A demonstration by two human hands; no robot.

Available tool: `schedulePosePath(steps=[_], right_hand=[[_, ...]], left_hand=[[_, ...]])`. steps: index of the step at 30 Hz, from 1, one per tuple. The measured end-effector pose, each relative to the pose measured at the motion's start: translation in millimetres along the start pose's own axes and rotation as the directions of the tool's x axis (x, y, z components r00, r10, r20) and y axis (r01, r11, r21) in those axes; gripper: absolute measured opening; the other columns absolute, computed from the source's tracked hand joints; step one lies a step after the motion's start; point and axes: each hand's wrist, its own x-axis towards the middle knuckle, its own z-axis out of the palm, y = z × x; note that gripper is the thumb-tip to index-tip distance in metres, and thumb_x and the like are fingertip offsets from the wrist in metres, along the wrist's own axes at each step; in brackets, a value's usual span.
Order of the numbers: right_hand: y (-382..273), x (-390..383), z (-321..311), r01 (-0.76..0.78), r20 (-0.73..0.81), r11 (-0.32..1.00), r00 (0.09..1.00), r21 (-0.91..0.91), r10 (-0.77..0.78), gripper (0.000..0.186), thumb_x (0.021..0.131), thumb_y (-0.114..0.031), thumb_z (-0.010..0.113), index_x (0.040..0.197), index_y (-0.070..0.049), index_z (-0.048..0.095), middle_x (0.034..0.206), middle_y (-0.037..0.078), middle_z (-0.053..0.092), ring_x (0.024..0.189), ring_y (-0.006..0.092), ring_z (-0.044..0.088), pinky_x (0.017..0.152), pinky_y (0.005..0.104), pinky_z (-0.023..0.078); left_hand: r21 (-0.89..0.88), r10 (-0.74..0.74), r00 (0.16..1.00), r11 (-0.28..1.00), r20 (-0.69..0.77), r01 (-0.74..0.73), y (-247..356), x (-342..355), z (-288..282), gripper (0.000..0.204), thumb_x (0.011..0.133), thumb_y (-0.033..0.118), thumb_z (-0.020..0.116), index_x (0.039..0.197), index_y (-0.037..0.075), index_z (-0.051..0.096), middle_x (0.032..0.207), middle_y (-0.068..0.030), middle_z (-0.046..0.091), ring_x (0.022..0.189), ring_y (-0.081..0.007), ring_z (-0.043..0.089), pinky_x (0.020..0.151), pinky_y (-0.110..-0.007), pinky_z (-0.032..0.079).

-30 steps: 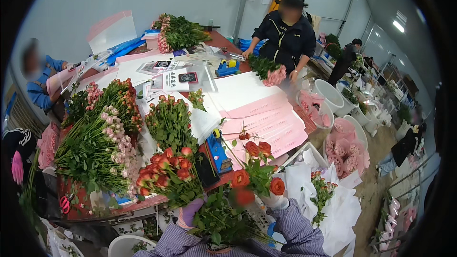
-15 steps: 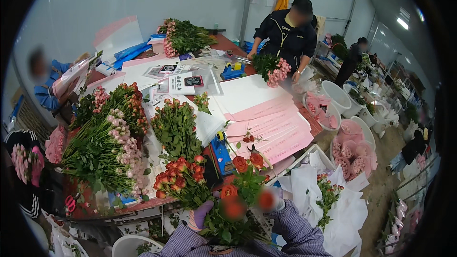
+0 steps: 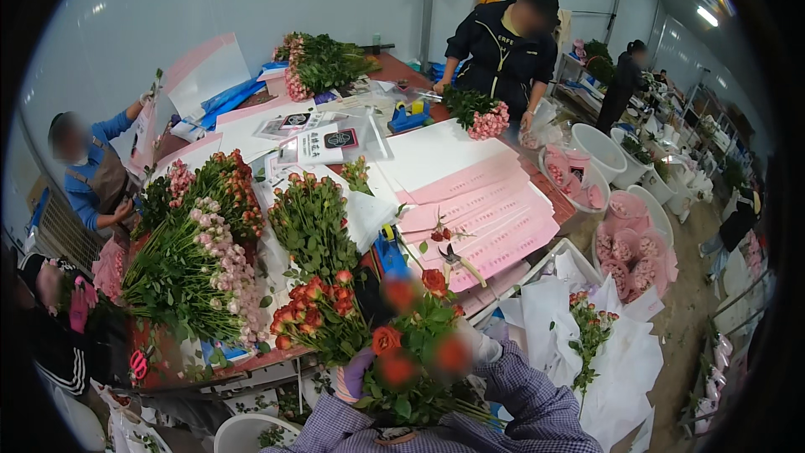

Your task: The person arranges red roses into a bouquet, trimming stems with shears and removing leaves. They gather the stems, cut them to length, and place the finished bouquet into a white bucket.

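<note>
At the desk's [image 3: 406, 74] near edge, the left hand [image 3: 355, 376] has fingers clamped on roses [image 3: 412, 367]; the right hand's [image 3: 484, 347] fingers, beside a bloom [image 3: 453, 356], cannot be told.

held roses [image 3: 386, 340] — now beside shears [image 3: 454, 259]

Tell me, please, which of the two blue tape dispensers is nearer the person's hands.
The dispenser left of the pink-edged sheets, just beyond the held red roses; the other one sits farther back, toward the dark-jacketed co-worker.
</note>
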Motion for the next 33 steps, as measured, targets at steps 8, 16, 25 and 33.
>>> schedulePosePath(steps=[8, 16, 25, 33], right_hand=[[-39.8, 3.1, 25.6, -0.050, -0.093, 0.963, 0.993, 0.265, 0.078, 0.038, 0.078, 0.008, 0.049, 0.115, 0.000, 0.046, 0.109, 0.006, 0.053, 0.099, 0.0130, 0.050, 0.087, 0.0271, 0.038], [-30.0, 4.6, 26.0, 0.077, -0.194, 0.995, 0.977, -0.064, -0.088, 0.036, 0.073, 0.014, 0.048, 0.106, 0.000, 0.050, 0.099, 0.004, 0.056, 0.089, 0.0108, 0.052, 0.078, 0.0242, 0.041], [-33.5, 2.6, 31.1, 0.054, -0.202, 0.991, 0.976, -0.119, -0.078, 0.038, 0.071, 0.013, 0.052, 0.107, 0.000, 0.049, 0.100, 0.004, 0.056, 0.092, 0.0107, 0.051, 0.082, 0.0239, 0.040], [-32.3, -3.4, 34.9, 0.057, -0.168, 0.998, 0.984, -0.016, -0.059, 0.035, 0.074, 0.011, 0.052, 0.107, 0.000, 0.049, 0.104, 0.004, 0.054, 0.095, 0.0113, 0.051, 0.084, 0.0254, 0.040]], left_hand=[[-0.949, 0.057, 0.976, 0.249, 0.211, 0.191, -62.1, 3.5, -12.4, 0.042, 0.086, 0.017, 0.044, 0.125, 0.005, 0.034, 0.121, -0.0132, 0.043, 0.108, -0.0258, 0.046, 0.091, -0.039, 0.038], [-0.801, 0.007, 0.994, 0.593, 0.106, 0.081, -198.0, -43.7, -78.7, 0.039, 0.088, 0.023, 0.041, 0.120, 0.002, 0.040, 0.119, -0.0152, 0.044, 0.106, -0.0296, 0.046, 0.090, -0.042, 0.038], [-0.795, 0.018, 0.994, 0.602, 0.105, 0.073, -210.3, -49.0, -81.8, 0.039, 0.088, 0.023, 0.040, 0.121, 0.003, 0.039, 0.118, -0.0139, 0.044, 0.105, -0.0276, 0.046, 0.089, -0.040, 0.038], [-0.761, -0.136, 0.987, 0.631, 0.084, 0.152, -193.3, -44.0, -63.5, 0.039, 0.086, 0.022, 0.045, 0.119, 0.003, 0.040, 0.113, -0.0123, 0.047, 0.100, -0.0238, 0.049, 0.085, -0.038, 0.042]])
